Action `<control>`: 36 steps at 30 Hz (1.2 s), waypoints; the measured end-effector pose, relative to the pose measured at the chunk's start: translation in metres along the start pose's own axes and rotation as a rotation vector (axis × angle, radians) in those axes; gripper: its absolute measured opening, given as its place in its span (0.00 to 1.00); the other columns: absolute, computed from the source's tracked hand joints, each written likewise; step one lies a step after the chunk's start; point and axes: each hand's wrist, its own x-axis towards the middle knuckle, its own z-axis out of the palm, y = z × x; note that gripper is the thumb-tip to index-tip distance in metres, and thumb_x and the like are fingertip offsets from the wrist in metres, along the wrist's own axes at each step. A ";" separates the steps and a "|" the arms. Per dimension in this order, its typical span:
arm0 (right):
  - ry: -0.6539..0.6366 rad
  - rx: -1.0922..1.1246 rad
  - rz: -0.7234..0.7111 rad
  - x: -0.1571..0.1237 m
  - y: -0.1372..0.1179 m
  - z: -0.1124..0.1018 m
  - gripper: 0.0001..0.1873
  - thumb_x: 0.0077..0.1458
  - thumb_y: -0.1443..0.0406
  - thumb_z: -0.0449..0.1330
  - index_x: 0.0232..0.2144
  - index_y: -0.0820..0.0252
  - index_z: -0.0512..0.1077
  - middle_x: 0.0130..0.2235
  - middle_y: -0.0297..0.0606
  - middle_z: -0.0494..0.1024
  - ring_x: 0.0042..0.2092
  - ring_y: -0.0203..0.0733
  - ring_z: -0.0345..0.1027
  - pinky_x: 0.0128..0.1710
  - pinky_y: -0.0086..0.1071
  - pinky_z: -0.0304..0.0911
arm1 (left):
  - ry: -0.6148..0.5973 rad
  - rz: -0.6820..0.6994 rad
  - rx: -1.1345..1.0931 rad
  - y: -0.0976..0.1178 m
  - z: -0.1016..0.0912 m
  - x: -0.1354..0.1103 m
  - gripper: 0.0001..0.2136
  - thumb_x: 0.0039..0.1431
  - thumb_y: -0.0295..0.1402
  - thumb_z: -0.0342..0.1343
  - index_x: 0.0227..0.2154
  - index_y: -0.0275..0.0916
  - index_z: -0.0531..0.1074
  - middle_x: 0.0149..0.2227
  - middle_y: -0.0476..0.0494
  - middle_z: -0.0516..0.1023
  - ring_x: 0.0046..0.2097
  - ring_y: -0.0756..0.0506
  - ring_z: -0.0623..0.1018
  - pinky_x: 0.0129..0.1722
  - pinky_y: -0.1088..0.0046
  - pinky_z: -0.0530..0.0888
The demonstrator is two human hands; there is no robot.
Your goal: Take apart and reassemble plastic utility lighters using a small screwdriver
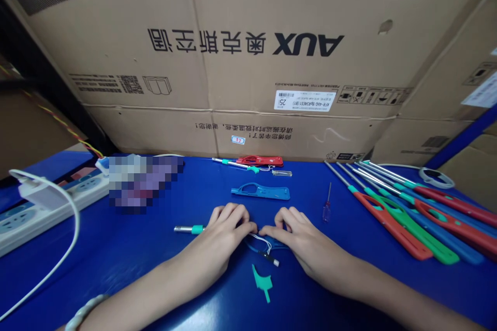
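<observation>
My left hand [229,232] is closed over an opened blue lighter, the long-nosed kind; its metal tube [185,229] with a green collar sticks out to the left. My right hand [297,232] is closed at the other part of the same lighter, thumb and fingers bent close to my left thumb. Between the hands, part of the blue handle shell [277,243] shows, with white wires [266,240] running to a small black-and-white igniter piece [272,259]. What the fingertips pinch is hidden. A loose green trigger [263,282] lies in front of the hands.
Beyond the hands lie a blue handle half [262,192], an opened red lighter [260,161] and a clear fuel tank [281,173]. A screwdriver [326,209] and several assembled lighters [396,222] lie right. A power strip [85,186] stands left; a cardboard wall [233,77] closes the back.
</observation>
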 end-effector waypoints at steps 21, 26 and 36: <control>0.192 0.323 0.000 -0.003 0.015 -0.005 0.10 0.57 0.76 0.57 0.31 0.57 0.64 0.34 0.33 0.70 0.38 0.39 0.63 0.38 0.31 0.60 | -0.047 0.025 -0.089 0.002 -0.008 -0.002 0.26 0.52 0.10 0.38 0.48 0.39 0.67 0.43 0.42 0.67 0.43 0.43 0.66 0.44 0.66 0.65; 0.188 0.378 0.052 -0.001 0.018 -0.004 0.12 0.53 0.77 0.60 0.30 0.56 0.65 0.34 0.31 0.69 0.37 0.37 0.63 0.38 0.30 0.60 | -0.040 0.054 -0.159 -0.001 -0.011 -0.001 0.25 0.54 0.10 0.38 0.48 0.39 0.68 0.43 0.43 0.68 0.43 0.44 0.66 0.43 0.67 0.67; 0.169 0.075 -0.032 -0.014 -0.014 -0.004 0.06 0.56 0.64 0.61 0.32 0.57 0.66 0.37 0.35 0.71 0.38 0.42 0.62 0.42 0.39 0.55 | -0.033 0.026 -0.259 0.004 -0.013 -0.001 0.22 0.55 0.10 0.39 0.46 0.39 0.65 0.45 0.43 0.65 0.47 0.44 0.66 0.48 0.66 0.67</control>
